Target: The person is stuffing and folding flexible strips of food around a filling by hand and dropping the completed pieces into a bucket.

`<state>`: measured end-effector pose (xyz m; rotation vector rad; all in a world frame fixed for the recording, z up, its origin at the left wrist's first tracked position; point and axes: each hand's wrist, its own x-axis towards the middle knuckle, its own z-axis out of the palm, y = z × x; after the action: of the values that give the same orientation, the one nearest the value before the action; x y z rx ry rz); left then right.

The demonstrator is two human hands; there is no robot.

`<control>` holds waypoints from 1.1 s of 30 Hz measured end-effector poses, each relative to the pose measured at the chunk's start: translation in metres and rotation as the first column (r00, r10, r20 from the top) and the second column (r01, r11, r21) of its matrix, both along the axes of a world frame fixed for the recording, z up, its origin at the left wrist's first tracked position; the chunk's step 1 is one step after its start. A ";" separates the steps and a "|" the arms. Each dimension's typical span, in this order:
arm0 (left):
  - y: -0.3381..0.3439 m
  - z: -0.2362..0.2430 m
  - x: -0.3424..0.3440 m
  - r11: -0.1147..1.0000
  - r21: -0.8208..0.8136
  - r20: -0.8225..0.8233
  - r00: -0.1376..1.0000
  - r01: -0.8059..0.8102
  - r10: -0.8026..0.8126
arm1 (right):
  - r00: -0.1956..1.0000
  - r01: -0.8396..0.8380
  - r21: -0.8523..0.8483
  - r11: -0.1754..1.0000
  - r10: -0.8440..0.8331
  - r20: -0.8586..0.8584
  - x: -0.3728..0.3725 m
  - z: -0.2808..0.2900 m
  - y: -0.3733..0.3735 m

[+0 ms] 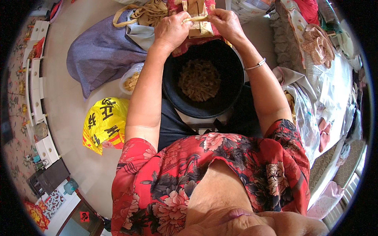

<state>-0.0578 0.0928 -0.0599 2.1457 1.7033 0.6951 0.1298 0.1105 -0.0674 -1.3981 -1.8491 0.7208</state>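
Strip point(198, 19) between left hand point(172, 30) and right hand point(227, 24), over wooden block point(195, 7); block just beyond tub point(232, 74); scraps point(199, 80) in tub; plastic bag point(105, 122) and cloth point(101, 55) on floor point(63, 78), left of tub

I hold a narrow strip point(198, 19), pale straw-yellow, gripped at two places so that only a short middle stretch shows plainly; that stretch runs fairly straight between nine o'clock and three, nearly level, and it lies at twelve o'clock in my view, close to the top, the rest hidden in my grip
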 end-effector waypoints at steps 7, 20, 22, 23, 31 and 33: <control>-0.007 0.006 0.001 0.986 -0.164 -0.184 0.983 -0.023 -0.008 | 0.901 0.053 0.063 0.997 -0.075 0.427 0.003 -0.017 0.008; -0.035 0.023 0.026 0.968 -0.082 0.992 -0.071 0.236 0.101 | 0.517 -0.644 -0.375 0.667 0.019 -0.856 -0.025 0.025 -0.053; -0.029 0.033 0.008 0.969 0.015 0.944 -0.322 0.247 0.068 | 0.620 -0.611 -0.324 0.722 0.183 -0.763 -0.025 0.030 -0.057; -0.024 0.031 -0.004 0.950 0.072 0.890 -0.450 0.305 0.077 | 0.662 -0.601 -0.290 0.744 0.260 -0.703 -0.026 0.035 -0.060; -0.036 0.052 0.007 0.661 0.665 0.605 0.770 -0.347 -0.204 | 0.316 -0.757 -0.179 0.628 0.113 -0.942 -0.020 0.049 -0.070; -0.035 0.041 0.013 0.600 0.799 0.336 0.858 -0.041 -0.388 | 0.658 -0.471 -0.035 0.881 0.325 -0.679 -0.024 0.046 -0.071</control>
<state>-0.0452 0.0579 -0.0185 2.2706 0.9289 2.0280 0.1058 0.0395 -0.0218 -0.6681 -1.5166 1.4649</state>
